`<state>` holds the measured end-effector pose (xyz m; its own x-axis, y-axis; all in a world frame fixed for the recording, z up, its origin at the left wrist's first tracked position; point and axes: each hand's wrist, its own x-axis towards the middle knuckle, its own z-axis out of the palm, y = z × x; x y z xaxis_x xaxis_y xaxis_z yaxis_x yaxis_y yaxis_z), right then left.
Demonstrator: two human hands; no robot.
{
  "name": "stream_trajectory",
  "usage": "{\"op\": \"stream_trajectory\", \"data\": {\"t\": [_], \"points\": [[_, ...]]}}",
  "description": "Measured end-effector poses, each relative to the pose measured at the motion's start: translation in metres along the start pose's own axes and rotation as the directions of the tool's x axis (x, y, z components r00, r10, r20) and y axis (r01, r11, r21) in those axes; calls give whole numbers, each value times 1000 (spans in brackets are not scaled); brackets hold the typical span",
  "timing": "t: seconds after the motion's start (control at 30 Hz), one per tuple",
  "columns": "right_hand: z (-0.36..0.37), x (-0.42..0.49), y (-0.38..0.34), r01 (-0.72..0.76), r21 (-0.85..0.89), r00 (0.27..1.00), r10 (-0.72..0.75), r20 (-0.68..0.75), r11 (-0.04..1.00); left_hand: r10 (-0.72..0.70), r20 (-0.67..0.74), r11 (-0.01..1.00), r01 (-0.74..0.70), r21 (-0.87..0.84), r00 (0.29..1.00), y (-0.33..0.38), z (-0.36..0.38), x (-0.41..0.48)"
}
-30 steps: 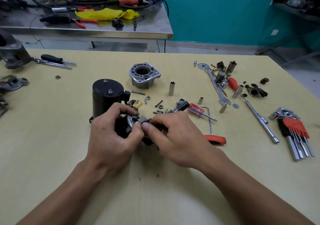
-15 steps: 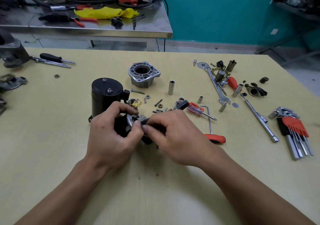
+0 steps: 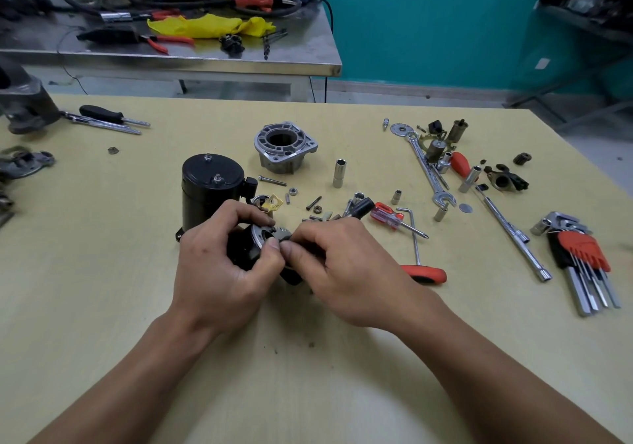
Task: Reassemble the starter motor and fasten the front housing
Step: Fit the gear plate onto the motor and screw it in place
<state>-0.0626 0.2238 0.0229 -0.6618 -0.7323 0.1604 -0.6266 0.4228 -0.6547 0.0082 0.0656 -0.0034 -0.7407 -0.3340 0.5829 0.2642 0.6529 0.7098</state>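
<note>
Head-camera footage showed the left hand [image 3: 219, 272] curled round a small black sub-assembly [image 3: 245, 250] over the bench [image 3: 102, 272], in front of the upright black motor body [image 3: 209, 186], while the right hand [image 3: 346, 272] pinched a little toothed gear [image 3: 283, 233] at its metal-ringed mouth. Seating that gear likely wanted a steady left grip and a gentle rocking twist until the teeth meshed, never force. Farther back the front housing [image 3: 284, 149] sat apart, unfitted, a long bolt [image 3: 272, 180] near it.
</note>
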Motion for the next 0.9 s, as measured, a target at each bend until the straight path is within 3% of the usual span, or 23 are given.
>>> {"op": "stream_trajectory", "data": {"t": [0.13, 0.33, 0.47, 0.67, 0.8, 0.9], "points": [[-5, -1, 0, -11, 92, 1000, 9, 26, 996, -10, -1, 1000, 10, -2, 1000, 0, 0, 0], [1, 0, -3, 4, -84, 1000, -1, 29, 996, 1, -3, 1000, -1, -7, 1000, 0, 0, -1], [-6, -3, -3, -14, 65, 998, 11, 54, 998, -5, -5, 1000, 5, -8, 1000, 0, 1, -1], [0, -2, -6, 33, -101, 999, -29, 38, 994, -10, -18, 1000, 10, -14, 1000, -2, 1, -2], [-4, -3, -4, 7, 33, 1000, -7, 10, 999, -22, -11, 1000, 22, -18, 1000, -2, 3, -2], [-4, -2, -7, 37, -29, 998, -36, 43, 999, -24, -13, 999, 24, -23, 1000, -2, 3, -2]]}}
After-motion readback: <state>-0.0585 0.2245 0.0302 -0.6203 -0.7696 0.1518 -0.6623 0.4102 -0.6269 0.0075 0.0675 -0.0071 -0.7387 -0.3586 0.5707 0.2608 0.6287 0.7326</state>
